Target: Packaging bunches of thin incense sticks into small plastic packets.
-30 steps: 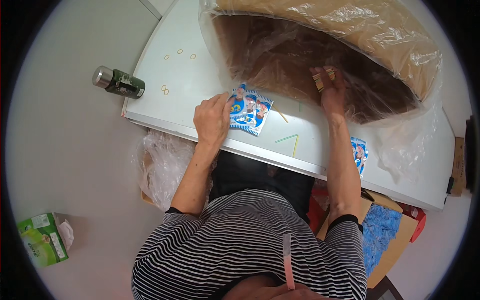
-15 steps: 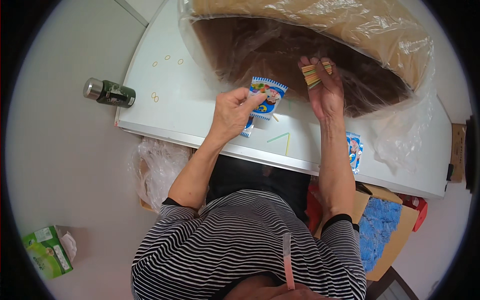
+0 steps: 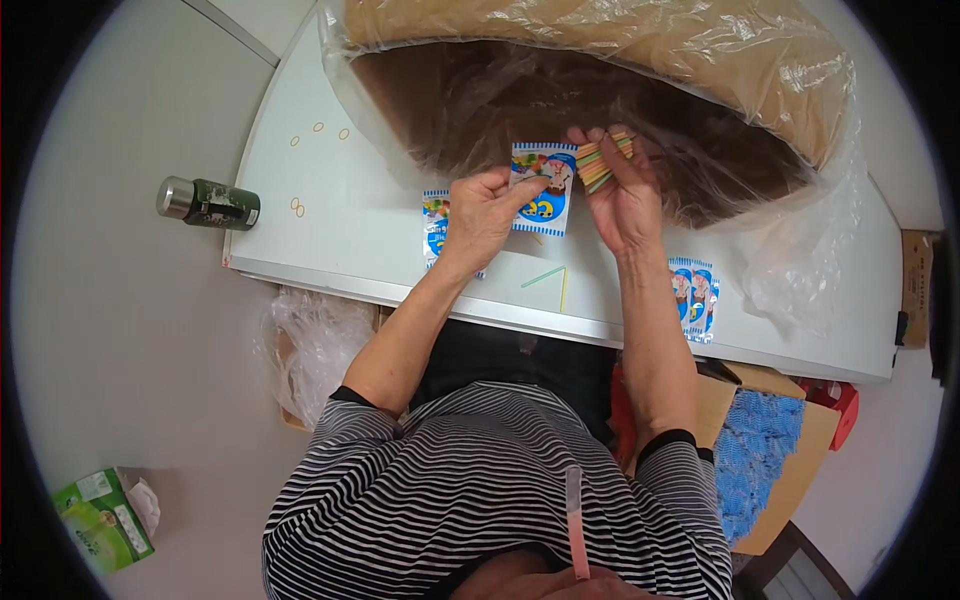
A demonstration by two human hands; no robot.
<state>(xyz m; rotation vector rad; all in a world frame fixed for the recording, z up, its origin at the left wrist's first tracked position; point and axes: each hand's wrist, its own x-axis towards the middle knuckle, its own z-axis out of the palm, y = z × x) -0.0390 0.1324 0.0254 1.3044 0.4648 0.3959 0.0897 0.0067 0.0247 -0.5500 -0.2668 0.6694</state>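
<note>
Between the thumb and fingers of my left hand is a small blue-and-white printed packet, held upright above the table. My right hand, palm up, is closed around a bundle of thin coloured sticks, mostly yellow, orange and green. The packet's right edge meets or overlaps the bundle; I cannot tell whether they touch. Similar packets lie on the table beside my left wrist, partly hidden by it. Several more packets lie overlapped to the right of my right forearm. Loose green and yellow sticks rest near the table's front edge.
A large cardboard box in clear plastic opens toward me at the back of the white table. Several rubber bands lie at left, near a dark green bottle. Below right stands a carton of blue packets.
My left hand has moved slightly right with the packet, and my right hand slightly left and down with the sticks, bringing them together. More of the packets on the table shows on both sides.
</note>
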